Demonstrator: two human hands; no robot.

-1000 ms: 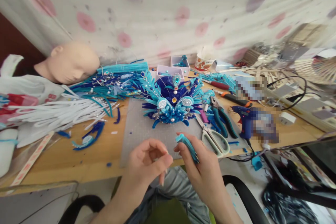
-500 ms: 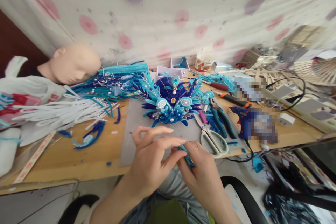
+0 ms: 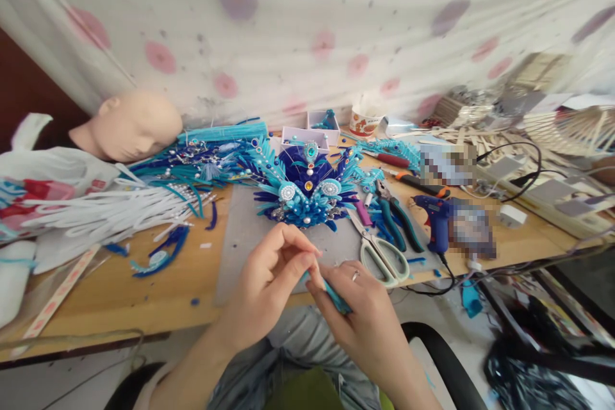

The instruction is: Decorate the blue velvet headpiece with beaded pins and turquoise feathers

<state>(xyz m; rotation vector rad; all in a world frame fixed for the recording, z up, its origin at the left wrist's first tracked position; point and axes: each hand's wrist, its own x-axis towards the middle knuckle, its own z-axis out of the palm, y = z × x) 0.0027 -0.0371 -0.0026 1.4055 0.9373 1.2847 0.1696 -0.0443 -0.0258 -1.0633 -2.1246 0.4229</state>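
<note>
Low over the front edge of the table, my right hand [image 3: 360, 301] is closed around a small blue strip bundle [image 3: 337, 300]. My left hand [image 3: 276, 282] pinches with thumb and forefinger near the right fingertips; whatever lies in that pinch is too small to make out. Behind both hands, a blue headpiece [image 3: 307, 208] with pearls and gems stands on a grey mat [image 3: 240, 237]. Scissors with pale green handles [image 3: 384, 259] lie just right of the mat's middle, beside pliers [image 3: 396, 218].
A blue glue gun [image 3: 435, 221] with its cable is at the right. White strips [image 3: 96, 211] and a mannequin head [image 3: 139, 125] occupy the left. Small white boxes [image 3: 310, 136] and a paper cup [image 3: 365, 120] stand at the back. A black armrest [image 3: 442, 359] is at lower right.
My left thumb and fingers have come together into a pinch, with the raised fingers now curled in. The view has shifted slightly, so the table items appear further left.
</note>
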